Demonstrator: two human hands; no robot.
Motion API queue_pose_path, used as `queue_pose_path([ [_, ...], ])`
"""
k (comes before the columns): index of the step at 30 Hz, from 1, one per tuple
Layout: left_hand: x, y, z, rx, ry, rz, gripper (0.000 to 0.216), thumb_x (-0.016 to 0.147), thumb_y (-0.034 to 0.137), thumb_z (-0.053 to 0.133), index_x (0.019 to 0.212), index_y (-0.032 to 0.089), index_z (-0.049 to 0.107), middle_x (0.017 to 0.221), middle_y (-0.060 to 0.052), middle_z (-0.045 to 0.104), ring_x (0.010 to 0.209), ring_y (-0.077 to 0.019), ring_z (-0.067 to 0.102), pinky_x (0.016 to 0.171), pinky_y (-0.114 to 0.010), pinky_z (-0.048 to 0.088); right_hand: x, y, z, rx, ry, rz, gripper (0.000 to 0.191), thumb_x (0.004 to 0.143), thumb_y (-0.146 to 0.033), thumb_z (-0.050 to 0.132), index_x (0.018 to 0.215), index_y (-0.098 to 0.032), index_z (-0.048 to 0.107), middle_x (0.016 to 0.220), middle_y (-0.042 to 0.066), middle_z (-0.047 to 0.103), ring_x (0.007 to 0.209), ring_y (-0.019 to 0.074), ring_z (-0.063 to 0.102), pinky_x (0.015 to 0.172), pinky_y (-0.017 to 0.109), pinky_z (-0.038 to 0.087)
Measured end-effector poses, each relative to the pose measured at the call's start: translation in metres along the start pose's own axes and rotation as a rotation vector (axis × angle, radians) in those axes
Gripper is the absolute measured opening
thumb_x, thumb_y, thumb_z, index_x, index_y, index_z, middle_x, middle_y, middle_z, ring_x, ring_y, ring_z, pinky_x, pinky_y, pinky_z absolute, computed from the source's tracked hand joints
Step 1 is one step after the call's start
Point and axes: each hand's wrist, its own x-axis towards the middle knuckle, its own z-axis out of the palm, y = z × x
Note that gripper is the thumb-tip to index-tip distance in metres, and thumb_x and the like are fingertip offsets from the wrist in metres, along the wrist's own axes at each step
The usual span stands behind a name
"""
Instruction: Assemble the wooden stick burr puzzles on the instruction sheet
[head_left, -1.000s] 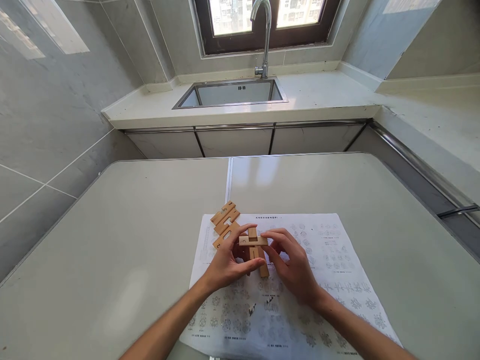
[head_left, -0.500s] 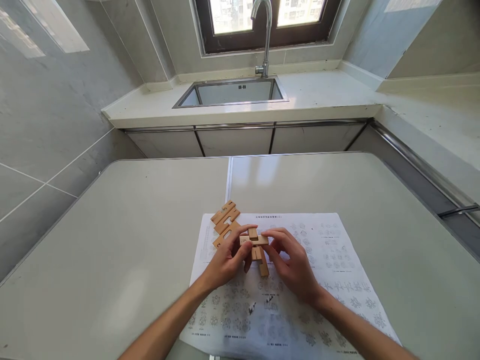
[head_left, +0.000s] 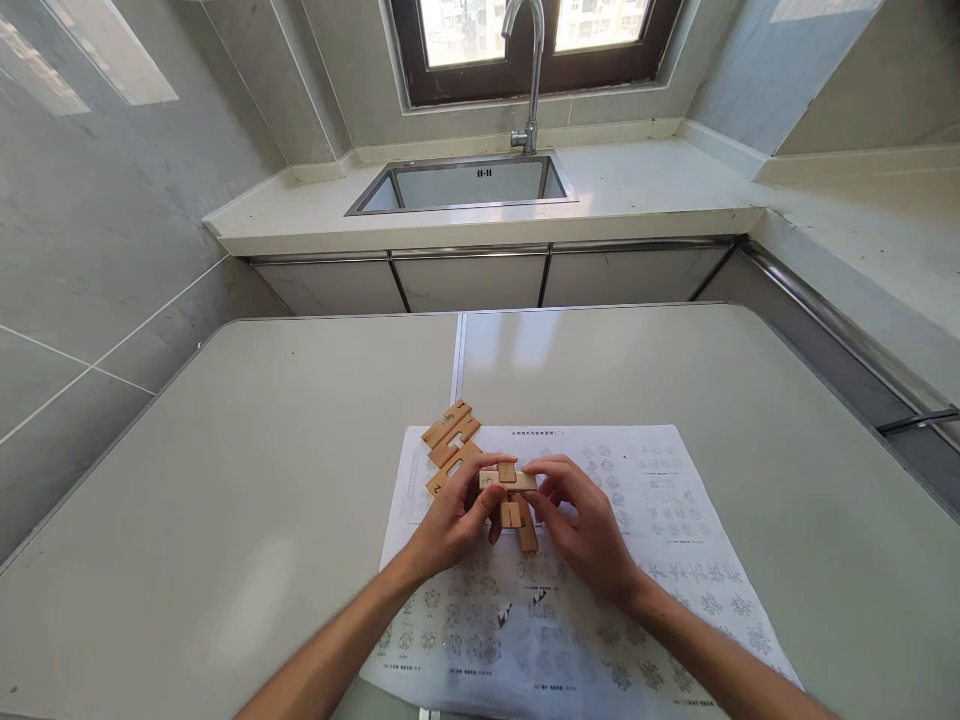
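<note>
Both my hands hold a small wooden puzzle cross (head_left: 511, 497) of notched bars, just above a printed paper sheet (head_left: 660, 520) on the table. My left hand (head_left: 450, 525) grips its left side, fingers curled round the bars. My right hand (head_left: 581, 525) pinches the right end of the top crossbar with thumb and forefinger. Several loose notched wooden bars (head_left: 450, 440) lie at the sheet's far left corner, just beyond my left fingers.
The pale table (head_left: 262, 480) has a seam down its middle. Beyond it runs a white counter (head_left: 645, 190) with a steel sink (head_left: 465, 185) and a tap (head_left: 529, 70) under a window. Grey tiled walls stand left and right.
The assembled bars have dropped slightly lower between my hands and my fingers have closed in round them. The loose bars have not moved.
</note>
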Motion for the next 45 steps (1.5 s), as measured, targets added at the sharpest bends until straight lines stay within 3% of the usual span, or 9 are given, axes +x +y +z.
queue_pose_path([
  [9,0.0,0.0,0.0,-0.016,-0.009,-0.009,0.045,0.109,0.052,0.05,0.14,0.02,0.055,0.082,0.0,0.061,0.061,-0.0121,0.059,0.062,-0.026,0.047,0.001,-0.003,-0.001,0.021,-0.012,0.041,0.012,0.106,-0.03,0.061,0.116,-0.027,0.066,0.11,0.006,0.069,0.074,0.0155,0.063,0.06,0.028,0.053],
  [16,0.0,0.007,0.002,-0.133,-0.07,-0.015,0.053,0.108,0.055,0.048,0.148,0.02,0.051,0.082,0.0,0.062,0.064,-0.0127,0.06,0.07,-0.029,0.049,0.0,0.002,-0.003,0.123,-0.054,0.185,0.022,0.107,-0.041,0.058,0.12,-0.024,0.063,0.077,0.0,0.065,0.068,0.0181,0.064,0.064,0.031,0.054],
  [24,0.003,0.003,0.007,-0.119,0.008,0.051,0.036,0.106,0.049,0.058,0.128,0.02,0.057,0.09,-0.002,0.066,0.06,-0.0092,0.057,0.062,-0.025,0.048,0.0,0.0,-0.005,0.201,-0.071,0.211,0.027,0.108,-0.047,0.056,0.12,-0.023,0.06,0.084,0.002,0.068,0.069,0.0186,0.065,0.063,0.033,0.055],
  [38,0.002,-0.008,-0.002,-0.03,0.016,0.085,0.034,0.104,0.044,0.064,0.128,0.02,0.064,0.091,-0.005,0.071,0.068,-0.0128,0.062,0.067,-0.027,0.052,0.0,0.001,-0.005,0.242,-0.097,0.22,0.028,0.108,-0.047,0.055,0.12,-0.022,0.062,0.086,0.004,0.069,0.068,0.0179,0.062,0.061,0.032,0.054],
  [45,0.002,-0.001,0.001,-0.039,0.035,0.088,0.03,0.104,0.043,0.063,0.124,0.021,0.065,0.108,-0.008,0.072,0.069,-0.0113,0.062,0.067,-0.026,0.053,0.0,-0.001,-0.005,0.219,-0.071,0.207,0.027,0.107,-0.046,0.057,0.119,-0.023,0.061,0.079,0.001,0.065,0.066,0.0177,0.061,0.06,0.031,0.052],
])
